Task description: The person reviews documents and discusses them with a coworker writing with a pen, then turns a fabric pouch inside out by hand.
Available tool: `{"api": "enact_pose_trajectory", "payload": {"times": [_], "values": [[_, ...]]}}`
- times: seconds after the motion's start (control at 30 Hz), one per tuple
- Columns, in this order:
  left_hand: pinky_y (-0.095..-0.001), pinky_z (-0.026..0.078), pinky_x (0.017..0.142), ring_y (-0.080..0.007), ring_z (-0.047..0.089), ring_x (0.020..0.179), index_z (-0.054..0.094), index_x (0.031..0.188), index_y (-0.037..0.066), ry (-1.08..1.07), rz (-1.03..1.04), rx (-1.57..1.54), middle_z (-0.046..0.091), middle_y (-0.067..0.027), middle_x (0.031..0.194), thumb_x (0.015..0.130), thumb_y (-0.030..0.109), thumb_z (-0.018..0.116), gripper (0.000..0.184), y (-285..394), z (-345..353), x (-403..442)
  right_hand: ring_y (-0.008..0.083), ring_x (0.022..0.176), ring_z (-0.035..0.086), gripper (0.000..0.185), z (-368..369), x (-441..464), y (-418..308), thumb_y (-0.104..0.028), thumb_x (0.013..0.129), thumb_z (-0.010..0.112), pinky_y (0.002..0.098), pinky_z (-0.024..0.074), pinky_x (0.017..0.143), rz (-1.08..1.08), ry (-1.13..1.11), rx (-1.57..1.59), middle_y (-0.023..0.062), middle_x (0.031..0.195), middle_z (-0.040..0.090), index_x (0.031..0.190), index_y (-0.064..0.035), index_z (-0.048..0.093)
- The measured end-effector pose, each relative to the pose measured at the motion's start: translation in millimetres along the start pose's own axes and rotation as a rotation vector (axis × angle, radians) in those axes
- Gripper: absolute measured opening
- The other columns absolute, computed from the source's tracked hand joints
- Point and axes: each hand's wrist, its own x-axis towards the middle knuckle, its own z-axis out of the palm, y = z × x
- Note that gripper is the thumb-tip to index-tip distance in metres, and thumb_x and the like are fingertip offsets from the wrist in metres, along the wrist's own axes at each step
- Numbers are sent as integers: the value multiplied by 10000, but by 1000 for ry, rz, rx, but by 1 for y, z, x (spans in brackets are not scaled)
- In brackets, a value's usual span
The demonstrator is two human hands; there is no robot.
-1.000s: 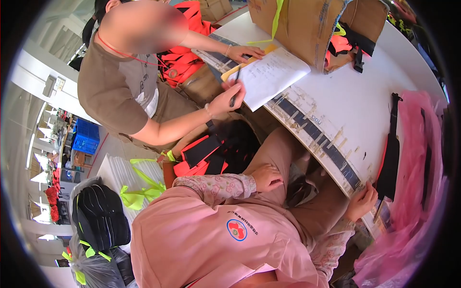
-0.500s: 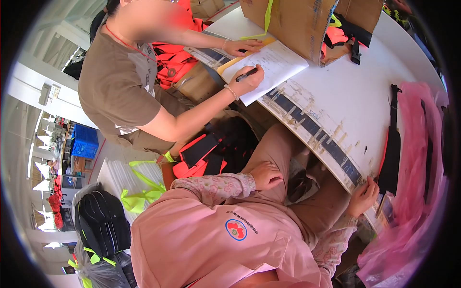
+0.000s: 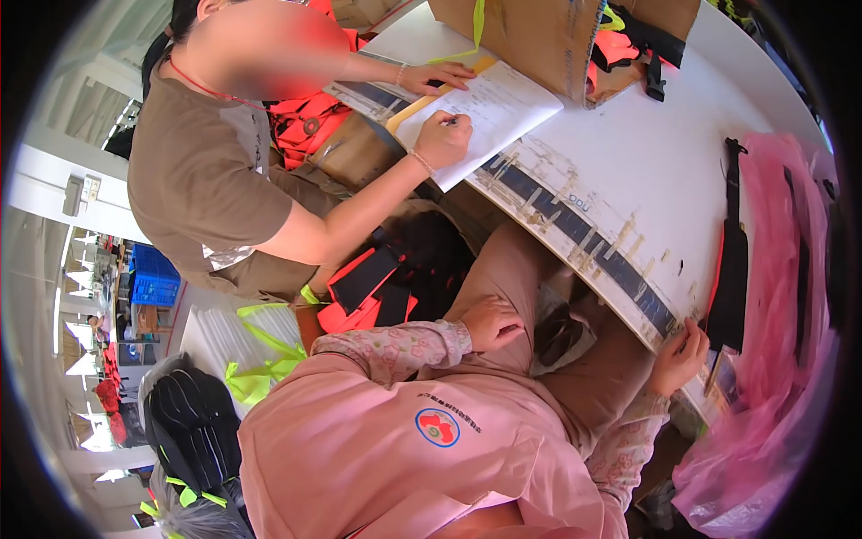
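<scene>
My left hand [image 3: 492, 323] rests on my thigh, its fingers loosely curled in with nothing showing in them. At the near edge of the white table [image 3: 620, 180], my right hand [image 3: 680, 359] lies on the rim, fingers partly bent and slightly apart, holding nothing visible. Closest to it is a black strap piece [image 3: 732, 278] with a red edge, lying on the tabletop. Across from me a person's hand [image 3: 446, 139] holds a pen [image 3: 452, 121] over a sheet of paper [image 3: 503, 112]; their other hand [image 3: 437, 76] presses on the paper's far side.
A cardboard box [image 3: 521, 45] stands on the table beside black and orange strap parts [image 3: 642, 54]. Pink plastic sheeting [image 3: 772, 341] hangs at the right edge. Black and orange pieces [image 3: 368, 283] lie between me and the person. A black backpack [image 3: 193, 427] is at lower left.
The view has shifted slightly, so the scene sits a little further left and up. The other person's pen hand has changed its tilt on the paper. My hands keep their places.
</scene>
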Motion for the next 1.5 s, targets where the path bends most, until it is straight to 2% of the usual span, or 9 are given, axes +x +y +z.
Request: {"api": "enact_pose_trajectory", "payload": {"times": [1.5], "values": [[-371, 463, 708, -241, 600, 740, 674, 833, 99, 8, 30, -3, 661, -52, 779, 805, 125, 712, 54, -5, -2, 6, 301, 823, 623, 189, 2, 1, -2, 38, 865, 604, 400, 497, 715, 25, -3, -54, 114, 933, 645, 1001, -56, 695]]}}
